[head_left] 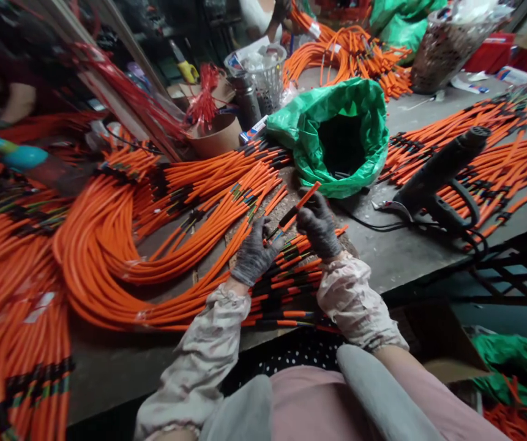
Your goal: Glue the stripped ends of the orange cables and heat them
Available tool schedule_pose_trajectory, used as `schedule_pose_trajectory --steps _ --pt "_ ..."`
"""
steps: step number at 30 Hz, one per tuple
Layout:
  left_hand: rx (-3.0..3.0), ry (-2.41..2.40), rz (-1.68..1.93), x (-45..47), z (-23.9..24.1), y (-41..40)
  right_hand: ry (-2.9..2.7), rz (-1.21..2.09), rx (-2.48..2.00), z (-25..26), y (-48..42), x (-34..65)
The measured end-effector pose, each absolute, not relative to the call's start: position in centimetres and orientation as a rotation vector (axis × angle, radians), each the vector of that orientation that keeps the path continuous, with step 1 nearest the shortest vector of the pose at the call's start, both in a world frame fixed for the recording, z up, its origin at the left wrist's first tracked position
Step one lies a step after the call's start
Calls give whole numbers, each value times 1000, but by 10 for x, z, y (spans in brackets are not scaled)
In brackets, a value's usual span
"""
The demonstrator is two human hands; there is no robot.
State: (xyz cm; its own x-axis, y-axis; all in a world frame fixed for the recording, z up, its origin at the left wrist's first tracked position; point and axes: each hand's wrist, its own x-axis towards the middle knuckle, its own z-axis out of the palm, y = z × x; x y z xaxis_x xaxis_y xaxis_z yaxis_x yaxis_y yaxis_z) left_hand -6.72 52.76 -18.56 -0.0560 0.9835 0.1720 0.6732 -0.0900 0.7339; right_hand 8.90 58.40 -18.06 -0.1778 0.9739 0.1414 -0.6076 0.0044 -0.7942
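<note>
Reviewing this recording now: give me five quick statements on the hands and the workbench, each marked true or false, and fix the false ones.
1. The left hand and the right hand are both in grey gloves. True.
2. The right hand is holding the heat gun. False: the heat gun lies farther to the right, in neither hand.
3. The right hand holds an orange cable with a black sleeve on it. True.
4. The looped cables to the left are blue. False: the looped cables are orange.
5. The green bag beyond the hands is open. True.
</note>
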Motion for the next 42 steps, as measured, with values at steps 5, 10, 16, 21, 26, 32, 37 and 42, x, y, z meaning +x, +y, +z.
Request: schedule_pose_trajectory --steps 5,10,16,21,26,32,37,42 --pt "2068 1797 517 -48 -167 553 -914 1441 -695 -173 589 111" --pt "1990 2049 60 -98 -184 524 -862 1205 -790 -174 586 107" --pt "2135 2071 110 -107 -208 473 -840 1219 -712 -182 591 90" --pt "1933 2340 50 -148 -199 500 -644 1586 -924 -208 618 86" --pt "1755 2363 106 -173 -196 519 -574 1631 -946 -216 625 89" --pt "1890 2163 493 -124 -185 522 -554 1667 -695 -202 616 89" --pt "2045 1996 451 -87 -186 533 -381 1496 -494 -188 616 114" --pt "2048 1920 570 -87 -194 530 -640 1245 -574 -177 614 143"
